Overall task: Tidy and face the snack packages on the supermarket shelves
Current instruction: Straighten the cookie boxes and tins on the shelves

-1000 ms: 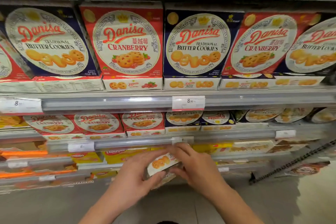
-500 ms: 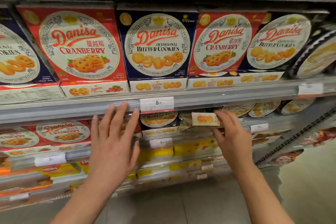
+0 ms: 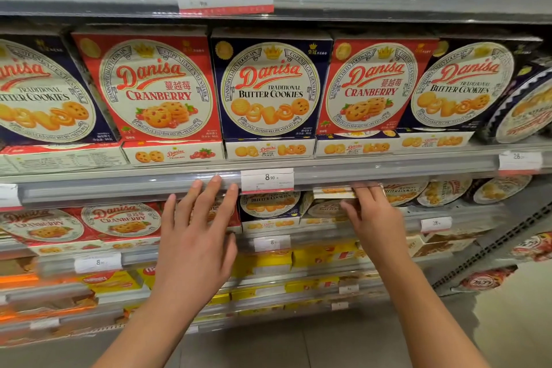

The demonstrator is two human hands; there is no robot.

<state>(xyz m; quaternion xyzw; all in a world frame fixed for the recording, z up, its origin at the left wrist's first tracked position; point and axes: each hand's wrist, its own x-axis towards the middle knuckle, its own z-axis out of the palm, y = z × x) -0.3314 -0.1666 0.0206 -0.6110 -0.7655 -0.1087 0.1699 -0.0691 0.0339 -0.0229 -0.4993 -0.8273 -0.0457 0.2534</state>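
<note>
Supermarket cookie aisle, grey shelves with price rails, tiled floor below.
Lower shelves blurred, labels unreadable. Left hand (image 3: 194, 245) flat, fingers spread, tips at shelf rail (image 3: 119, 188), holding nothing. Right hand (image 3: 373, 218) pinches small cookie box (image 3: 333, 193), thumb under, fingers on top, just under the rail beside price tag (image 3: 267, 180); grip partly blurred.

In front of you the upper shelf (image 3: 119, 185) carries upright Danisa boxes side by side: a red cranberry box (image 3: 149, 86), a navy butter cookies box (image 3: 270, 85), another cranberry box (image 3: 370, 86) and another butter cookies box (image 3: 460, 89), each standing on a flat-lying box. A round tin (image 3: 528, 110) leans at the right end. The shelf below (image 3: 298, 236) holds smaller cranberry boxes (image 3: 119, 218) on your left.
</note>
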